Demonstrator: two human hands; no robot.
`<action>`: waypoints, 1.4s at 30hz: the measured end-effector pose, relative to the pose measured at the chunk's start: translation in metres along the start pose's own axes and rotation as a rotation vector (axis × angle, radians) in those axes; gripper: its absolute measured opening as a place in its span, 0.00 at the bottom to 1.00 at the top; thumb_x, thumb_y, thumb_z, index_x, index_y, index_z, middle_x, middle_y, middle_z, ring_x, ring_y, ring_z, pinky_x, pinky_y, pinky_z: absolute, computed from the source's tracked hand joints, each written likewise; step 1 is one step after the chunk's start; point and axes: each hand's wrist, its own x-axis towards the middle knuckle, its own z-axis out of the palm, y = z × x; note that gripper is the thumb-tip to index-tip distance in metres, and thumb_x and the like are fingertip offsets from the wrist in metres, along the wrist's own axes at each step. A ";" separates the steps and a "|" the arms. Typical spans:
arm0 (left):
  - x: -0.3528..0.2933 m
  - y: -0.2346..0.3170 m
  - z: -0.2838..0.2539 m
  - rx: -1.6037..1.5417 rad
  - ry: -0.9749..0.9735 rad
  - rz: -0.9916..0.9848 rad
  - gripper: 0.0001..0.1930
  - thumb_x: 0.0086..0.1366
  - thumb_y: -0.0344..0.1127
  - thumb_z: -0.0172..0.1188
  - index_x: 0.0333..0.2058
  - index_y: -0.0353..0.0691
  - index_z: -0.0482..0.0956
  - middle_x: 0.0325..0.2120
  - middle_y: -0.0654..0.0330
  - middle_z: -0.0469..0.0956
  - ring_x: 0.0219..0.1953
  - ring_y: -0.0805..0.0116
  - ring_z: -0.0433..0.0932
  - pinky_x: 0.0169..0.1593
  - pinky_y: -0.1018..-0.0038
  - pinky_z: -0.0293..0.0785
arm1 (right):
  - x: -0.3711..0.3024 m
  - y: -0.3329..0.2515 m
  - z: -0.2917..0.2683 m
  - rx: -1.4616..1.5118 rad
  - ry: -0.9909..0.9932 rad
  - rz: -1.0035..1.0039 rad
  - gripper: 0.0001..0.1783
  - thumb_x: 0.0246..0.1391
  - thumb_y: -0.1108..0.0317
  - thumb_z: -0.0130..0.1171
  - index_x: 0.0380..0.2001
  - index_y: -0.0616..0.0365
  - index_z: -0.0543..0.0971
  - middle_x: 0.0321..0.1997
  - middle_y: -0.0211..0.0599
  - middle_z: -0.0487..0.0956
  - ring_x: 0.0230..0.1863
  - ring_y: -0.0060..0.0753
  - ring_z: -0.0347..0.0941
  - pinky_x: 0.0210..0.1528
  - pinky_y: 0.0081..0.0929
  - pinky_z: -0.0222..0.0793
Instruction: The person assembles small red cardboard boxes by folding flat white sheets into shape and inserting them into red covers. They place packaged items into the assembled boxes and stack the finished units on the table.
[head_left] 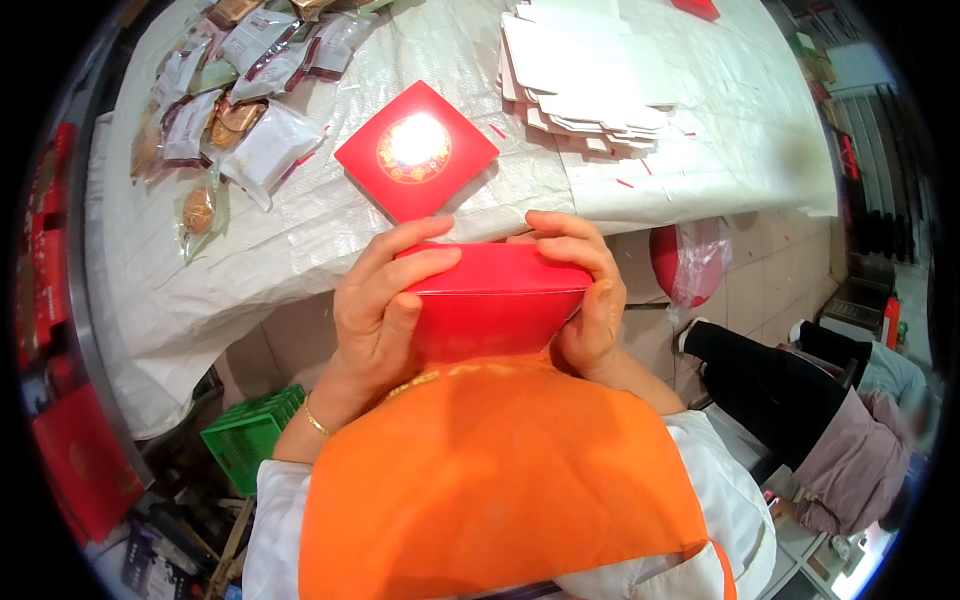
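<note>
Close to my orange apron, a red cardboard box [497, 312] is held between both hands with one folded edge facing up. My left hand [378, 305] wraps its left side, fingers over the top edge and thumb on the near face. On the opposite side my right hand [590, 290] grips the box the same way, fingertips bent over the top. Just beyond, a red square box [375, 170] with a round gold design lies cornerwise on the table, its middle washed out by glare. The inside and underside of the held box are hidden.
White sheeting [290, 240] covers the table. Wrapped food packets [255, 60] are heaped at the far left, with a single small packet [198, 212] nearer. White card sheets [585, 75] are stacked at the far right. A green crate [255, 440] stands below left; people [800, 400] sit at right.
</note>
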 end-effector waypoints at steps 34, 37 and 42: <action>0.047 -0.027 0.033 -0.177 0.265 -0.220 0.24 0.72 0.45 0.51 0.60 0.38 0.60 0.61 0.50 0.65 0.62 0.58 0.65 0.66 0.60 0.58 | 0.032 -0.006 -0.023 -0.192 -0.149 0.296 0.44 0.60 0.69 0.54 0.73 0.60 0.44 0.74 0.50 0.52 0.73 0.45 0.52 0.73 0.38 0.47; 0.098 -0.012 0.032 -0.233 0.291 -0.074 0.36 0.72 0.53 0.49 0.69 0.38 0.48 0.64 0.52 0.60 0.60 0.59 0.66 0.62 0.64 0.64 | 0.094 -0.019 -0.060 -0.305 0.013 0.294 0.42 0.60 0.66 0.56 0.72 0.60 0.49 0.72 0.49 0.58 0.73 0.40 0.52 0.72 0.34 0.48; 0.128 -0.028 0.018 -0.115 0.388 0.003 0.34 0.72 0.53 0.46 0.67 0.37 0.53 0.63 0.51 0.61 0.57 0.60 0.69 0.56 0.67 0.69 | 0.207 0.017 -0.199 0.009 0.454 0.216 0.32 0.65 0.59 0.56 0.67 0.60 0.63 0.52 0.37 0.78 0.42 0.26 0.78 0.36 0.26 0.79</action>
